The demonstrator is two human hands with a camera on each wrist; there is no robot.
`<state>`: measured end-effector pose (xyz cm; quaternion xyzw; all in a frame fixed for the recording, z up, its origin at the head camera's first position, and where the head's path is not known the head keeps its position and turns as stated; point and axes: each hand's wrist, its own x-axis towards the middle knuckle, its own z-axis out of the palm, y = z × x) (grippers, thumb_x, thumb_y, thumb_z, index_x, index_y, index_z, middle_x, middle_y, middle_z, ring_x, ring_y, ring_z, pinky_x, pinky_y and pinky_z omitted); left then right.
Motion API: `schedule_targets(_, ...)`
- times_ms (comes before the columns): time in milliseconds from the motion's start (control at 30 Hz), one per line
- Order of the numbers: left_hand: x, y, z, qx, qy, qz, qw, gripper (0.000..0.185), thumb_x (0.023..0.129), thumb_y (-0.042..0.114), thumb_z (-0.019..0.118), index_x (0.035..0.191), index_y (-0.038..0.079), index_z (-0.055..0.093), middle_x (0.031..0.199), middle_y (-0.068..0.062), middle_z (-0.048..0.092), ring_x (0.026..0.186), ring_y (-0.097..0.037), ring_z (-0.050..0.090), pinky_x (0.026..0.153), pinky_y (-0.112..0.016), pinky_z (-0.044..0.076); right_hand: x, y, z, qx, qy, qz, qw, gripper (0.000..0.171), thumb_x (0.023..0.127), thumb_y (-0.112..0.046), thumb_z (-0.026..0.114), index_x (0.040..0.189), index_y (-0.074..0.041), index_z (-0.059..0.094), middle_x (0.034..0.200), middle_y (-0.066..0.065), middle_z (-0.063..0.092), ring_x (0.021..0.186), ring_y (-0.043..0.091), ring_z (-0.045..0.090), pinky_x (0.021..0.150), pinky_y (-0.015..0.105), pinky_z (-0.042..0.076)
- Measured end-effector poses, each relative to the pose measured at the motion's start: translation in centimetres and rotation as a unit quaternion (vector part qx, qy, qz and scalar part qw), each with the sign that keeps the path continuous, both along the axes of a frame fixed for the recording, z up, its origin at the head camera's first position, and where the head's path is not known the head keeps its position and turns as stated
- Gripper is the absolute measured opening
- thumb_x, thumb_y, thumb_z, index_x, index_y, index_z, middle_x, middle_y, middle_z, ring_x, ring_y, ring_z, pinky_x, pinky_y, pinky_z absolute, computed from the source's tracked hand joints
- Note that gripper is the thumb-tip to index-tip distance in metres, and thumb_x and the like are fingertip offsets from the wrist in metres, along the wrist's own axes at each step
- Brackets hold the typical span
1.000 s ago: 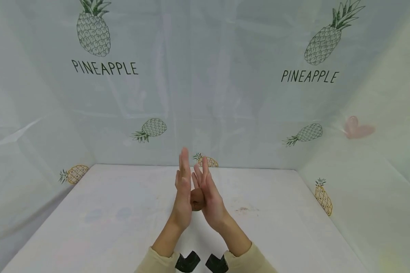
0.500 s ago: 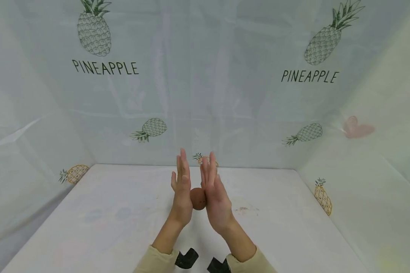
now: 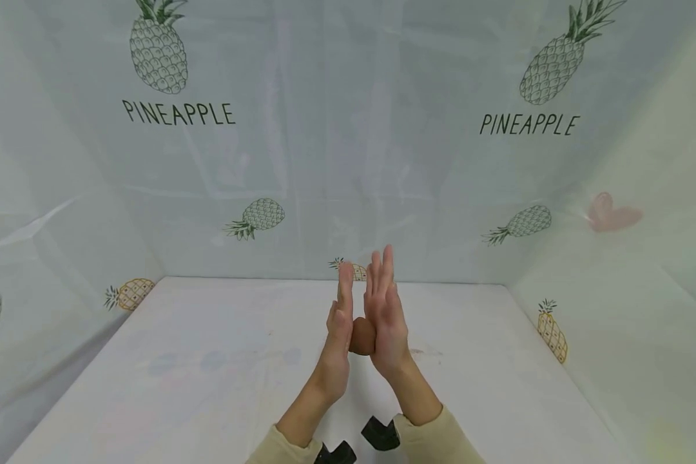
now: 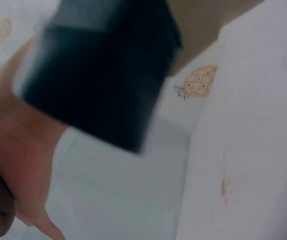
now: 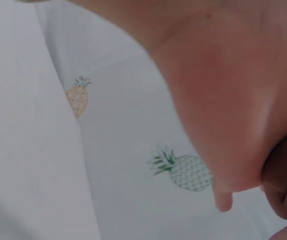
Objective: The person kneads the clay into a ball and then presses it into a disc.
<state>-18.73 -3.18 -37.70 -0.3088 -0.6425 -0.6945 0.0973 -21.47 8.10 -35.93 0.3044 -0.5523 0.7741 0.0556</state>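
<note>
From the head view I see the left hand [image 3: 335,335] and right hand [image 3: 386,322] flat, fingers straight, pressing a brown ball [image 3: 362,336]; wrist views show only its edge. White surface [image 3: 209,361], pineapple-print walls [image 3: 348,129].

Beige sleeves [image 3: 423,438], seemingly black wrist-mounted cameras [image 3: 381,434], bare hands.

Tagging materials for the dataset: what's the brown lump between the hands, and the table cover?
Brown lump: probably clay or dough; matte, no shine, rounded between the flat palms of left hand and right hand.
Table cover: looks like thin plastic sheet; smooth, faintly stained.
</note>
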Motion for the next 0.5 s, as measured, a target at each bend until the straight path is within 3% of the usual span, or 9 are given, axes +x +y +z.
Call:
schedule_targets(233, 0.2, -0.6, 0.8, 0.032, 0.011, 0.003, 0.9994, 0.06, 0.113, 0.047, 0.001, 0.171, 0.031, -0.008, 0.177, 0.016, -0.013, 0.162, -0.01, -0.017, 0.126, -0.062, -0.014, -0.3, -0.8, -0.9, 0.052, -0.021, -0.033, 0.998, 0.062, 0.114, -0.05, 0.01, 0.17, -0.035, -0.012, 0.177, -0.01, -0.011, 0.165, 0.021, -0.011, 0.128, 0.058, -0.012)
schedule_targets(367, 0.1, -1.4, 1.4, 0.044, 0.028, 0.031, 0.9982, 0.064, 0.112, 0.052, 0.003, 0.171, 0.03, -0.009, 0.178, 0.013, -0.012, 0.163, -0.01, -0.016, 0.125, -0.061, -0.016, 0.0, -1.7, -1.3, 0.105, -0.044, -0.032, 0.993, 0.06, 0.115, -0.05, 0.011, 0.169, -0.038, -0.012, 0.177, -0.012, -0.013, 0.165, 0.022, -0.009, 0.129, 0.061, -0.009)
schedule_targets(500, -0.3, -2.5, 1.9, 0.057, 0.032, 0.066, 0.9957, 0.064, 0.112, 0.054, 0.006, 0.171, 0.032, -0.008, 0.177, 0.016, -0.01, 0.162, -0.007, -0.015, 0.127, -0.056, -0.016, 0.8, -2.5, -1.4, 0.148, -0.064, -0.004, 0.987, 0.06, 0.115, -0.052, 0.011, 0.168, -0.041, -0.015, 0.176, -0.015, -0.015, 0.165, 0.02, -0.007, 0.129, 0.061, -0.007)
